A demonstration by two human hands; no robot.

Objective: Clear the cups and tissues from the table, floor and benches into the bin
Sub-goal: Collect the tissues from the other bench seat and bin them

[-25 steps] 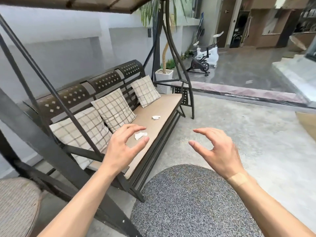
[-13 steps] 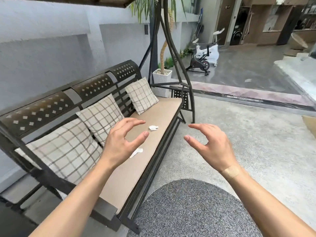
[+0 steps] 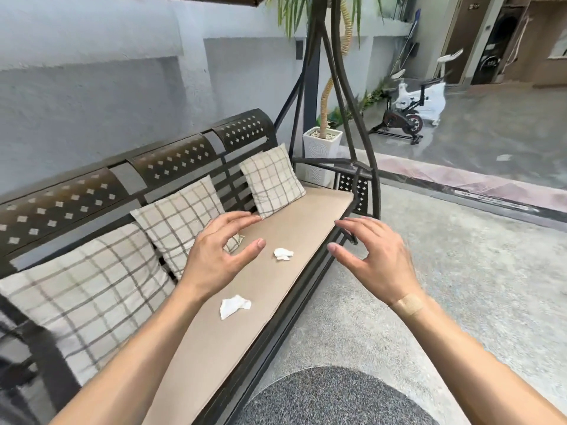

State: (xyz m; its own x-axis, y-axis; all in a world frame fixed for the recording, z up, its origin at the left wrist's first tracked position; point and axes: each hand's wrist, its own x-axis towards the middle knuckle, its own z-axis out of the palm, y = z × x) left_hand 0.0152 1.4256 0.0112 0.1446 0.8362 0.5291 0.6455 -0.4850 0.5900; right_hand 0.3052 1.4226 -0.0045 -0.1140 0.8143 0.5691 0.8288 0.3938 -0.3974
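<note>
Between hands (image 3: 214,259) (image 3: 376,256), apart: tissue (image 3: 283,254) on bench (image 3: 300,216).

Bare forearms; plaster (image 3: 409,304) on right wrist

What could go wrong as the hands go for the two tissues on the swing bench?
1. The far tissue and near tissue lie loose and apart on the seat cushion; one sweep may catch only one or push the other off the front edge.
2. The bench hangs from a swing frame, so leaning on it could make the seat sway.
3. Both the left hand and right hand are open and empty; no bin is in view.
</note>
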